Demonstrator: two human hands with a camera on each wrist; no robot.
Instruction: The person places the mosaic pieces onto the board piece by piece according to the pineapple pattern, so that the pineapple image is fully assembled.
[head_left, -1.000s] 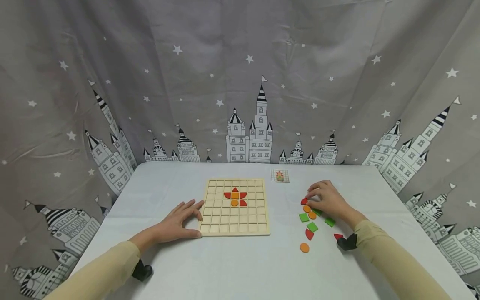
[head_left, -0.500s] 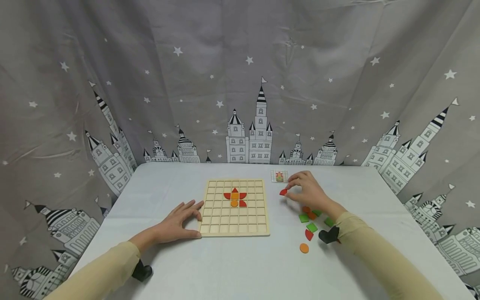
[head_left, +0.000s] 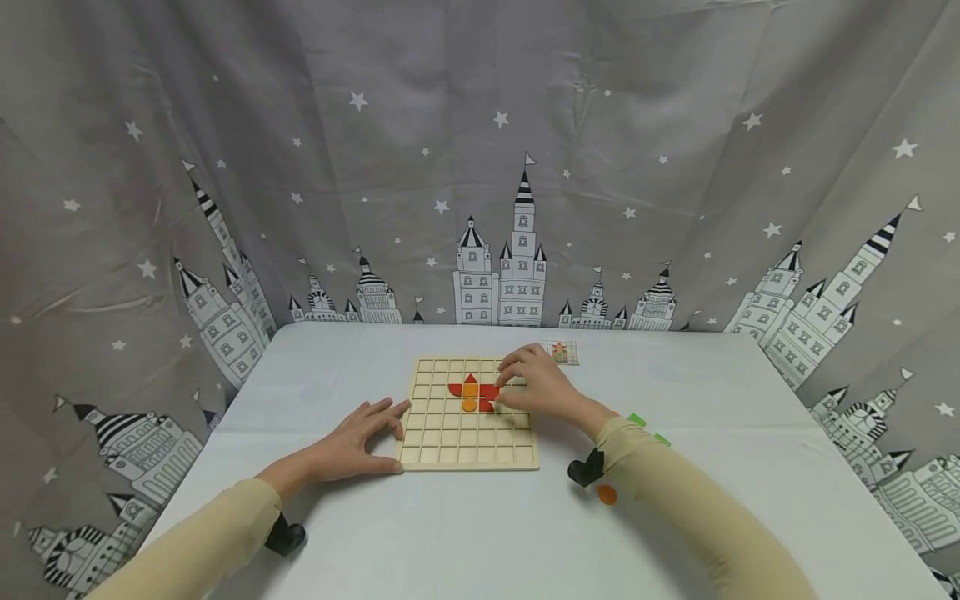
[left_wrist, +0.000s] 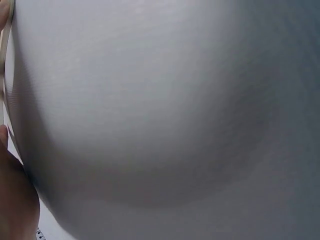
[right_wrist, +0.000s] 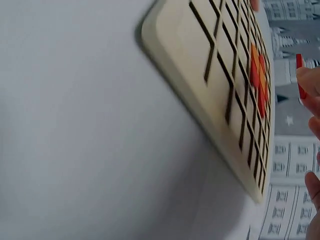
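Observation:
A wooden grid board (head_left: 450, 437) lies on the white table. Near its upper middle sit an orange square (head_left: 470, 390), an orange disc (head_left: 469, 406), a red triangle (head_left: 470, 378) and several red quarter-circle pieces, one on the left (head_left: 455, 389). My left hand (head_left: 348, 446) rests at the board's left side, its fingers spread along the edge and the thumb at the near corner. Over the board's right part, my right hand (head_left: 540, 385) pinches a red quarter-circle piece (right_wrist: 299, 61) between thumb and fingers, close to the pattern. The left wrist view shows mostly white tablecloth.
A small pattern card (head_left: 567, 353) lies behind the right hand. Green squares (head_left: 637, 419) and an orange disc (head_left: 607, 494) lie to the right, with other loose pieces hidden by the right forearm. A grey castle-print curtain (head_left: 337, 167) hangs behind the table.
My right hand has picked up the red quarter-circle from the loose pieces and carried it left to above the board. My left hand has stayed at the board's edge.

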